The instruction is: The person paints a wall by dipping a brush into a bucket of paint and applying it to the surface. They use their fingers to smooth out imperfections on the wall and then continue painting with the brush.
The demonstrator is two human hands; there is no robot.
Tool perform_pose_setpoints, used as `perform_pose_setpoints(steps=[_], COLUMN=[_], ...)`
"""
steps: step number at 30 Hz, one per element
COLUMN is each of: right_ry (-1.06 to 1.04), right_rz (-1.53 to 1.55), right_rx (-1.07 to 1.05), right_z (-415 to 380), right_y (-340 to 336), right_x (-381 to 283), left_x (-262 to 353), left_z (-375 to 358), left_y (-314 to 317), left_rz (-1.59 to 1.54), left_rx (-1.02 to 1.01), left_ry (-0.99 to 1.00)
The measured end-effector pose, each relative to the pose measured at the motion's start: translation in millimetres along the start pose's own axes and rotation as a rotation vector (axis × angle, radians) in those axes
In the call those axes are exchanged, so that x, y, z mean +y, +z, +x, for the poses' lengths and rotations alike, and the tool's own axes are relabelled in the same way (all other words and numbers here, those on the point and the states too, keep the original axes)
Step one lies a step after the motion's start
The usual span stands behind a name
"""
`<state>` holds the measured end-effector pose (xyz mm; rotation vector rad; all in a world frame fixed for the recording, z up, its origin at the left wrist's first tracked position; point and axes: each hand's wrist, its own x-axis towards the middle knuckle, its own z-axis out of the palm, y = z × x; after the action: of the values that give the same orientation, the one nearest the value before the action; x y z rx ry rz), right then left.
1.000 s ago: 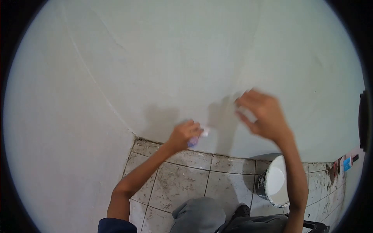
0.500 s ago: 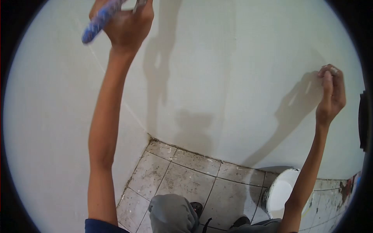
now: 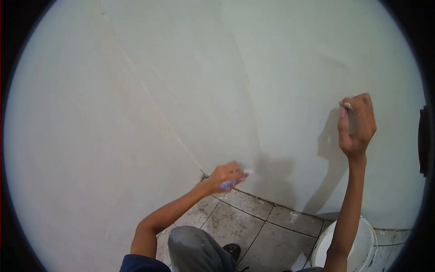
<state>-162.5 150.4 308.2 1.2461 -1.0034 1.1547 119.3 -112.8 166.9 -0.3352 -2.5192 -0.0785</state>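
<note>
My left hand (image 3: 226,176) is closed around a blue-purple handled tool (image 3: 228,184), low by the wall's inner corner. Motion blurs the tool, and a pale end sticks out past my fingers on the right; its exact kind cannot be made out. On the right, my right hand (image 3: 359,122) is raised in front of the pale wall (image 3: 294,90), thumb and fingers curled together. White smears mark its fingertips, and whatever lies between them, if anything, is too small to name. Beneath that forearm stands a white bucket (image 3: 366,238), partly covered by the arm.
Two pale walls meet at a corner line that runs down to the tiled floor (image 3: 235,215), which is stained and spattered. My grey-trousered knee (image 3: 195,247) and a dark shoe (image 3: 233,250) are at the bottom. A dark object (image 3: 423,140) shows at the right edge.
My left hand has swung from the upper left down to the bottom of the wall near the corner, still holding the tool. My right hand has shifted left and slightly down.
</note>
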Motion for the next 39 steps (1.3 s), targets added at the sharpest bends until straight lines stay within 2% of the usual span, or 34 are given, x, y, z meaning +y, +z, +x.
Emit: perform_pose_setpoints(steps=[1, 2, 3, 4, 6, 7, 8, 9, 10, 12, 14, 15, 18, 19, 20, 22, 23, 25, 26, 27, 29, 32, 33, 36, 37, 38, 39], right_ry=[0.014, 0.003, -0.013, -0.03, 0.021, 0.05, 0.049, 0.052, 0.054, 0.025, 0.008, 0.007, 0.013, 0.018, 0.019, 0.024, 0.025, 0.025, 0.027, 0.026, 0.028, 0.03, 0.028, 0.023, 0.02, 0.009, -0.002], right_rz=[0.011, -0.002, -0.019, -0.039, 0.0, 0.021, 0.02, 0.022, 0.028, -0.006, -0.007, 0.004, 0.02, 0.026, 0.028, 0.034, 0.044, 0.061, 0.058, 0.053, 0.042, 0.033, 0.033, 0.025, 0.022, 0.007, -0.007], right_rx=[0.015, -0.02, -0.055, -0.09, -0.042, -0.019, 0.005, 0.026, 0.04, 0.031, 0.022, 0.02, 0.013, 0.01, 0.011, 0.019, 0.025, 0.042, 0.047, 0.053, 0.066, 0.066, 0.058, 0.052, 0.053, 0.051, 0.049], right_z=[-3.8, -5.1, -5.9, -6.1, -6.5, -6.5, -5.9, -5.4, -4.5, -2.5, -2.3, -3.7, -4.1, -4.9, -5.4, -5.2, -4.4, -2.2, -2.5, -2.6, -2.4, -0.4, -1.2, -5.1, -6.2, -6.4, -6.6], right_y=[-0.4, -4.0, -8.7, -12.6, -14.4, -14.4, -13.4, -11.1, -9.5, -7.1, -4.2, -1.7, -0.9, -1.5, -2.4, -4.2, -4.3, -3.2, -2.6, -1.4, -0.1, 0.9, 1.3, 3.6, 4.8, 5.7, 6.2], right_x=[-1.0, -1.5, -1.7, -1.1, -1.1, -1.3, -2.2, -1.6, -2.5, -5.8, -7.5, -8.2, -10.2, -10.1, -9.2, -7.6, -7.4, -7.2, -7.2, -5.9, -4.5, -9.5, -9.6, -7.4, -5.2, -5.6, -6.1], left_x=[-9.2, -24.6, -39.8, -33.4, -29.9, -32.6, -20.0, -17.4, -16.5, -13.5, -13.8, -14.1, -21.6, -29.8, -39.2, -40.7, -35.9, -34.0, -26.1, -17.5, 9.0, -27.2, -25.5, -42.6, -46.0, -47.6, -39.2], left_z=[25.4, 48.4, 76.1, 114.8, 169.2, 190.7, 214.2, 242.2, 267.2, 310.5, 335.6, 339.5, 335.4, 332.9, 319.6, 277.8, 247.0, 178.4, 133.4, 104.0, 83.6, 101.6, 128.1, 211.8, 244.3, 277.3, 304.4], left_y=[-19.8, -40.6, -70.7, -114.7, -180.5, -213.3, -245.5, -272.9, -296.5, -326.9, -357.1, -362.6, -354.6, -347.3, -334.2, -286.9, -257.1, -183.2, -142.9, -117.3, -91.2, -111.2, -146.4, -252.6, -285.3, -316.5, -350.3], left_rz=[0.023, 0.172, 0.167, 0.079, 0.22, 0.35, 0.345, 0.443, 0.539, 0.465, 0.68, 0.785, 0.784, 0.789, 0.768, 0.769, 0.909, 0.757, 0.658, 0.439, 0.003, 0.045, 0.099, 0.479, 0.481, 0.193, 0.351], left_rx=[0.05, 0.113, 0.161, 0.182, 0.272, 0.296, 0.361, 0.474, 0.591, 0.81, 0.868, 0.892, 1.066, 1.052, 0.99, 0.878, 0.768, 0.582, 0.381, 0.266, 0.168, 0.289, 0.315, 0.632, 0.814, 0.954, 0.987], left_ry=[0.043, 0.118, 0.111, 0.187, 0.338, 0.374, 0.335, 0.384, 0.427, 0.376, 0.564, 0.657, 0.493, 0.561, 0.635, 0.548, 0.424, 0.34, 0.115, 0.153, 0.073, 0.221, 0.226, 0.285, 0.351, 0.339, 0.364])
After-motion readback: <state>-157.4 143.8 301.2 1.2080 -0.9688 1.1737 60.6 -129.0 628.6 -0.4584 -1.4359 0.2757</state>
